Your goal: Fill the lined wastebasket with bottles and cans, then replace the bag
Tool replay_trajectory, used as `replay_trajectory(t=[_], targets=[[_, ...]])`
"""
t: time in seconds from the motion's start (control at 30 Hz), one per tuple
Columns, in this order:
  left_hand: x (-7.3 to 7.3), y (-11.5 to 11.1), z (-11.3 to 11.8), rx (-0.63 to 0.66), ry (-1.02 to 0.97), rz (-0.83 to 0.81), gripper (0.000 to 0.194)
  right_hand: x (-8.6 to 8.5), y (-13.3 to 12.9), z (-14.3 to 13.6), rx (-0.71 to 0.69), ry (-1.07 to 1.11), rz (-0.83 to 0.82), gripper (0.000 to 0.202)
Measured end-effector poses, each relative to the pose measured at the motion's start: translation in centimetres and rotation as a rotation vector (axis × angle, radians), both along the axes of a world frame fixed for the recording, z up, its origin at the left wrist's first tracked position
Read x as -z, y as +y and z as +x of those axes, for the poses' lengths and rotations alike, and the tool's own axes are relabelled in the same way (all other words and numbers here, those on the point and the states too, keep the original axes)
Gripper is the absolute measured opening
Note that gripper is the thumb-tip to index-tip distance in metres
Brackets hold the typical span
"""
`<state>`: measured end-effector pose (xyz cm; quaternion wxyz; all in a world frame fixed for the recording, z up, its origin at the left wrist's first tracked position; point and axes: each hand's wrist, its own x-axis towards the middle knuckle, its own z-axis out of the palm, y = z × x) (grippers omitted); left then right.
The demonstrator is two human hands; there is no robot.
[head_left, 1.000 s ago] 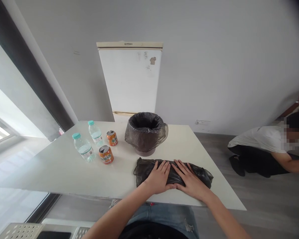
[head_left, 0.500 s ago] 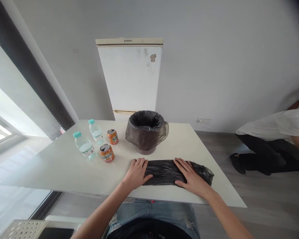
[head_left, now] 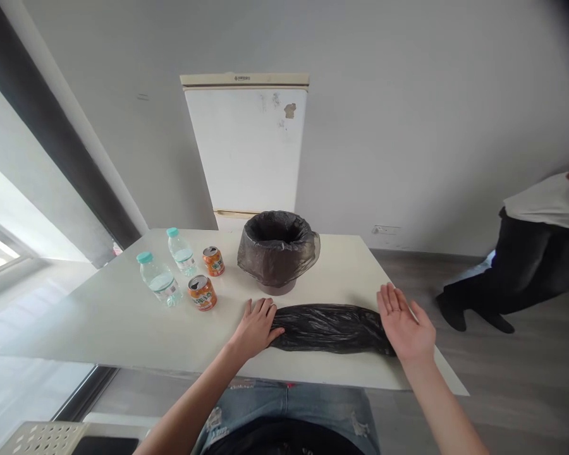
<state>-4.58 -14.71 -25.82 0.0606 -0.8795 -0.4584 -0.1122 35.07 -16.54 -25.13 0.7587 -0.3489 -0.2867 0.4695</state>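
A black plastic bag (head_left: 329,328), flattened into a long strip, lies near the front edge of the white table (head_left: 203,344). My left hand (head_left: 256,325) rests on its left end, fingers apart. At the bag's right end my right hand (head_left: 408,325) is turned palm up with spread fingers and nothing in it. Behind the bag stands a bin (head_left: 277,253) lined with another black bag. To the left are two clear bottles (head_left: 159,278) (head_left: 183,253) with teal caps and two orange cans (head_left: 201,292) (head_left: 213,261), all upright.
A white fridge (head_left: 249,145) stands behind the table. On the right a person in dark trousers (head_left: 526,265) is by the wall. A perforated plastic item (head_left: 42,437) and a dark flat object (head_left: 105,445) are at the lower left.
My right hand has lifted off the bag, moved right and turned palm up. My left hand has shifted slightly left. The person at the right has risen from a lower posture.
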Motion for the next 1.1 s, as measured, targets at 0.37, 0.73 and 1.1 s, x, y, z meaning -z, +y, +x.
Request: replay_trajectory(t=[0.37,0.73,1.1], targets=[[-0.5,-0.4,1.2,0.058,-0.134,-0.071,0.097,-1.6,-2.9,0.2,-0.09,-1.853,0.017,0.064],[0.6,0.6,-1.0,0.206,-0.101,-0.219,0.09,3.3,-2.6,1.9,-0.304,-2.129,-0.061,0.09],[0.6,1.2,-2.1,0.159,-0.024,-0.274,0.093,3.2,-2.6,1.8,-0.325,-2.14,-0.058,0.086]])
